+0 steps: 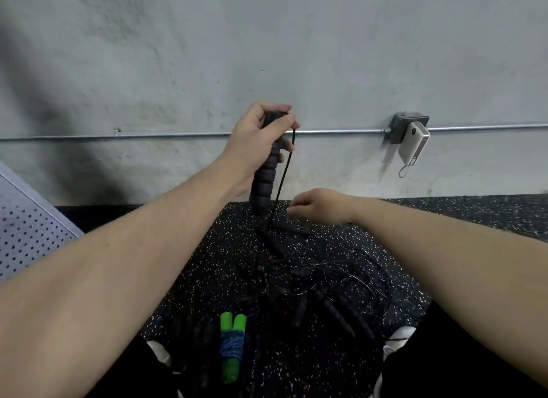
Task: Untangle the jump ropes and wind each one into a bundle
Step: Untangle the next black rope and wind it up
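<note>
- Left hand (pixel 261 130) raised at scene centre in front of the wall, fingers curled round the top end of a black ribbed foam jump-rope handle (pixel 264 187); handle hangs roughly upright, slightly tilted, lower end just above the floor.
- Thin black rope cord (pixel 284 166) leaves the top of that handle at the fingers and drops down its right side into the pile below.
- Right hand (pixel 320 204) lower and to the right, palm down just above the floor, fingertips at a thin cord strand beside the hanging handle; looks like a pinch, but can't tell for sure, strand too thin.
- Tangled pile of black jump ropes (pixel 320 282) on the black rubber floor with white speckles (pixel 394 237), centre to right, between the hands and the person; several more black ribbed handles lie in it, loops of cord spread to the right. Number of ropes not readable.
- Bundled rope with two green foam handles (pixel 232 344) side by side, blue cord wound round their middle, lies near, left of the black pile, apart from it.
- Grey concrete wall (pixel 326 56) at far side; metal conduit pipe (pixel 178 135) runs horizontally along it into a grey junction box (pixel 398 127) on the right, with a white power bank (pixel 413 144) leaning on the box.
- Grey perforated metal panel (pixel 26 231) at far left edge.
</note>
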Demonstrator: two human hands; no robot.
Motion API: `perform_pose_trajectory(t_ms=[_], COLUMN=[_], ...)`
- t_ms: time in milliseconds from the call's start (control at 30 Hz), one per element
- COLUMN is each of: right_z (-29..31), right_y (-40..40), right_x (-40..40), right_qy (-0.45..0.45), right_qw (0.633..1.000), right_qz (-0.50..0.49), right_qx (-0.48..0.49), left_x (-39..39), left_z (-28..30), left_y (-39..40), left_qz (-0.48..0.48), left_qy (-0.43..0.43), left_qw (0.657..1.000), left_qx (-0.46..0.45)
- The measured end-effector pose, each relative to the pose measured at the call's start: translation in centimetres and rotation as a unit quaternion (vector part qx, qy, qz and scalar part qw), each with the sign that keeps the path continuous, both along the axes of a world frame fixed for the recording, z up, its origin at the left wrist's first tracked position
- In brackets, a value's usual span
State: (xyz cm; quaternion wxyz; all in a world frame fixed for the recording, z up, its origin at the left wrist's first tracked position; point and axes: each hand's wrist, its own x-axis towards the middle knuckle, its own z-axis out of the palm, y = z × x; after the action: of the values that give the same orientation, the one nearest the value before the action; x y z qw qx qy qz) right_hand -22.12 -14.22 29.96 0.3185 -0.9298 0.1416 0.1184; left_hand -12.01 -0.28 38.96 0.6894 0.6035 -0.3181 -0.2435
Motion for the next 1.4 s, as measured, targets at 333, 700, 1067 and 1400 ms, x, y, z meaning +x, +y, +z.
perform_pose_trajectory(t_ms=[333, 700, 1067, 1400], right_z=[-0.9, 0.2, 2.5, 4.8], right_y=[0.8, 3.3, 1.1, 2.5], right_x=[2.3, 3.7, 2.3, 1.5], right_qy=[0.021, 0.057, -0.064, -0.121], right_qw=[0.994, 0.995, 0.958, 0.915], right_qz=[-0.099, -0.020, -0.215, -0.245], right_qx=[0.049, 0.082, 0.181, 0.299], left_x=[1.5, 2.9, 3.3, 0.0], left_z=[0.3, -0.8, -4.5, -6.1], left_y=[0.5, 2.2, 3.9, 2.2], left_qz=[-0.022, 0.048, -0.027, -0.145], left_qy=[0.030, -0.051, -0.172, -0.168], left_qw=[0.999, 0.995, 0.925, 0.899], left_qx=[-0.033, 0.066, 0.339, 0.377])
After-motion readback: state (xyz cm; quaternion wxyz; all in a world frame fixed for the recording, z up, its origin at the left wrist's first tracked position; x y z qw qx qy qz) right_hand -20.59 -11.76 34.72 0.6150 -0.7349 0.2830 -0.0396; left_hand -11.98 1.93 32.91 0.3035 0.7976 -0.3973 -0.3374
